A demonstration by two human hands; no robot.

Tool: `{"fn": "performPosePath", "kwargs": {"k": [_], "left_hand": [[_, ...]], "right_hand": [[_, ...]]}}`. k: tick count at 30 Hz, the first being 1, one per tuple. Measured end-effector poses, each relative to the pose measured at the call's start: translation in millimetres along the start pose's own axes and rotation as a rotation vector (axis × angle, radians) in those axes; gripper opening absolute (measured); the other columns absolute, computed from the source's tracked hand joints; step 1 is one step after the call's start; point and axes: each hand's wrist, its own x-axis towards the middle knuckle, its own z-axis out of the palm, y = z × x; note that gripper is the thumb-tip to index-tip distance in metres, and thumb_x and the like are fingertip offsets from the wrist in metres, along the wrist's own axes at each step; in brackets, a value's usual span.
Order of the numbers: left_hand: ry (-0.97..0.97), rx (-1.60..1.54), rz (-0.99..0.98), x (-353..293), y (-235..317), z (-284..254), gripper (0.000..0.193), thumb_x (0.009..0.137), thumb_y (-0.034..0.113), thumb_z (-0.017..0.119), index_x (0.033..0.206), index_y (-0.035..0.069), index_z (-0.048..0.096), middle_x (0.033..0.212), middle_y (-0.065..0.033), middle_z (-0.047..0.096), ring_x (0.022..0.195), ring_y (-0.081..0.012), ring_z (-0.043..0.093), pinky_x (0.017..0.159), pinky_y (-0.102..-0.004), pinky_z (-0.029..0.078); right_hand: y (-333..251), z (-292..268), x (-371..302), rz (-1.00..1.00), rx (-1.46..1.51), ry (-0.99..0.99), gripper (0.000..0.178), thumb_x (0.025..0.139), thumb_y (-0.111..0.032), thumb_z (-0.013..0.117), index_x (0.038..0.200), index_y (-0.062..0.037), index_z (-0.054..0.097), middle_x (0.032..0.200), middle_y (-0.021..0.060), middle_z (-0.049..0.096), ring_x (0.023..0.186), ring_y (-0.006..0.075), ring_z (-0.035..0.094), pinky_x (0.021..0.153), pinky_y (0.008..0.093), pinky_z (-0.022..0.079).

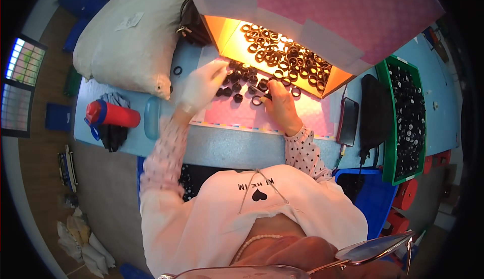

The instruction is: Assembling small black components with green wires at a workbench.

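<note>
A light-blue desk (237,150) runs across the scene, with a pink patterned sheet (242,120) lying at its middle. On the far side stands an open-fronted box (322,11), pink outside with grey tape along its edge, its inside lit warm yellow. To the left are a bulging white sack (133,37), a dark brown bag (196,24), a red bottle (121,115) with a blue collar and a translucent blue container (152,117). To the right lie a phone (348,122), a black pouch (375,112) and a green tray (388,158) full of small dark pieces. Beyond the left end are a barred window (22,59), a grey floor (111,178) and, nearer, some pale sacks (85,243).

The black rings (295,57) are glossy and round with open centres; many are heaped inside the box, and a few lie on the sheet before it. Small black knobs (238,97), solid and matte, cluster on the sheet between the hands.

The right grip (283,108), bare, is closed on a slim grey-and-black piece (258,92), too small to identify, beside the knobs. The left grip (201,85), white-gloved and blurred, reaches the cluster's left edge; whether it grasps anything I cannot tell.
</note>
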Motion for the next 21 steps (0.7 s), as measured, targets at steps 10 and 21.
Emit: {"fn": "performPosePath", "kwargs": {"k": [10, 21], "left_hand": [[-0.204, 0.831, 0.218, 226.8, -18.8, 147.9, 0.033, 0.093, 0.025, 0.058, 0.117, 0.003, 0.064, 0.113, -0.0162, 0.067, 0.098, -0.0291, 0.065, 0.088, -0.0377, 0.05], [-0.216, 0.754, 0.182, 244.6, -9.2, 141.6, 0.028, 0.094, 0.017, 0.059, 0.116, 0.0, 0.064, 0.107, -0.0124, 0.069, 0.087, -0.02, 0.065, 0.078, -0.032, 0.052]], "right_hand": [[0.8, -3.2, 1.1, -0.008, 0.033, -0.09, 0.03, 0.071, 0.006, 0.068, 0.095, -0.0013, 0.052, 0.092, 0.0167, 0.054, 0.08, 0.0382, 0.06, 0.066, 0.0432, 0.049], [-3.1, -10.8, 5.2, -0.098, -0.03, -0.086, 0.031, 0.068, 0.007, 0.066, 0.094, -0.0032, 0.053, 0.087, 0.0155, 0.052, 0.076, 0.0349, 0.061, 0.063, 0.0423, 0.051]]}}
